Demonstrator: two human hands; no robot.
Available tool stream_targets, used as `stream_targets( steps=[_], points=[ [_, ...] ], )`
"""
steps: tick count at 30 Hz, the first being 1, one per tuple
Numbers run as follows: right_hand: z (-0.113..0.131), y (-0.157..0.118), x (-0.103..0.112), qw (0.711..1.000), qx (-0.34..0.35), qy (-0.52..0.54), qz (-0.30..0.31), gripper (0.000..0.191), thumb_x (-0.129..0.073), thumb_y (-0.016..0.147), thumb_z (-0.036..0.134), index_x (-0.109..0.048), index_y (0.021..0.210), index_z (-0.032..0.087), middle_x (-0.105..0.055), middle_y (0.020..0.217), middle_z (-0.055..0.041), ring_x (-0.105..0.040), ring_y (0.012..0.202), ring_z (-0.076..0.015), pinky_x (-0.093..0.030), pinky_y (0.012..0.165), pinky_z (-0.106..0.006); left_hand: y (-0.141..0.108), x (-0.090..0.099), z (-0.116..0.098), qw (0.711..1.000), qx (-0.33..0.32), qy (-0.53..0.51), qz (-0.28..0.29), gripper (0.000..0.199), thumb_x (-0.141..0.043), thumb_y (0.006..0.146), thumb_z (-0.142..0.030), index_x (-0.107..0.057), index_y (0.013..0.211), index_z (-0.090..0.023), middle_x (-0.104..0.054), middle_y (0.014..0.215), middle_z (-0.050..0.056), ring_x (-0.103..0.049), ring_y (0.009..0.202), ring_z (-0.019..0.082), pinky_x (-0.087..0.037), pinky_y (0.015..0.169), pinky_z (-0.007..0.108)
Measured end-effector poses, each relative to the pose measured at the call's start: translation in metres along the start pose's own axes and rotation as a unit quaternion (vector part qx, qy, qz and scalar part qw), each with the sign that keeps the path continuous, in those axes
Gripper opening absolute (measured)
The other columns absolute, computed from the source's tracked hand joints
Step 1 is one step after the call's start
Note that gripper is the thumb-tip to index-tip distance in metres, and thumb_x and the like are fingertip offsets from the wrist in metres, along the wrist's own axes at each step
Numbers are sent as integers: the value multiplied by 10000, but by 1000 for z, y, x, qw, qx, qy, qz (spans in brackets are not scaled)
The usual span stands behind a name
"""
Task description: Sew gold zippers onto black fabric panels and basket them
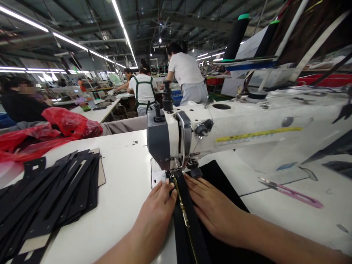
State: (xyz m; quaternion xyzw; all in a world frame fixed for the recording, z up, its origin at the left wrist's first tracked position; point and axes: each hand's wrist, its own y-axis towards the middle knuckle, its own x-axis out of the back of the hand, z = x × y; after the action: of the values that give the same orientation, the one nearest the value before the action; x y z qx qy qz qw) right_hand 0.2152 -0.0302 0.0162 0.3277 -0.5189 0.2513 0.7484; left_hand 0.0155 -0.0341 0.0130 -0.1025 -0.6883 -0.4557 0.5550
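Note:
Black fabric (220, 187) with a gold zipper (182, 207) runs under the needle area of a white sewing machine (247, 124). To the left of the zipper, my left hand (158, 205) rests at the fabric's edge, fingers bent and pressed together close to the presser foot; whether they pinch the cloth is hidden. My right hand (211, 205) lies flat on the black fabric at the right of the zipper, its fingers stretched toward the needle. The needle tip itself is too small to make out.
Black strips (63, 194) lie piled at the left, with a red plastic bag (63, 124) behind them. Pink-handled thread snips (295, 194) rest at the right. Thread cones (238, 38) stand above the machine. Several people work farther back.

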Motion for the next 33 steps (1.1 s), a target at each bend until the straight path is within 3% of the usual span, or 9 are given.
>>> stream_targets(
  steps=[9, 19, 33],
  points=[
    [2, 1, 2, 1000, -5, 4, -6, 581, -423, 812, 86, -324, 1383, 131, -391, 1383, -139, -340, 1285, -227, -269, 1070, -455, -3, -5, 0, 1000, -7, -7, -17, 357, -245, 923, -97, -576, 1051, -64, -627, 1052, 165, -548, 1094, 249, -488, 927, 439],
    [1, 2, 2, 1000, -13, 6, -2, 589, -426, 811, 89, -316, 1388, 135, -402, 1377, -136, -341, 1285, -223, -262, 1072, -452, 5, 2, 2, 999, -30, 13, -16, 371, -230, 921, -82, -596, 981, -72, -652, 997, 145, -609, 998, 228, -515, 893, 394],
    [2, 2, 5, 999, -11, 30, -5, 582, -425, 823, 102, -305, 1392, 124, -395, 1380, -148, -288, 1310, -234, -229, 1085, -459, -4, -9, 6, 999, -24, -20, -21, 303, -342, 876, -66, -563, 1083, -72, -615, 1080, 169, -545, 1107, 262, -496, 917, 426]
  ],
)
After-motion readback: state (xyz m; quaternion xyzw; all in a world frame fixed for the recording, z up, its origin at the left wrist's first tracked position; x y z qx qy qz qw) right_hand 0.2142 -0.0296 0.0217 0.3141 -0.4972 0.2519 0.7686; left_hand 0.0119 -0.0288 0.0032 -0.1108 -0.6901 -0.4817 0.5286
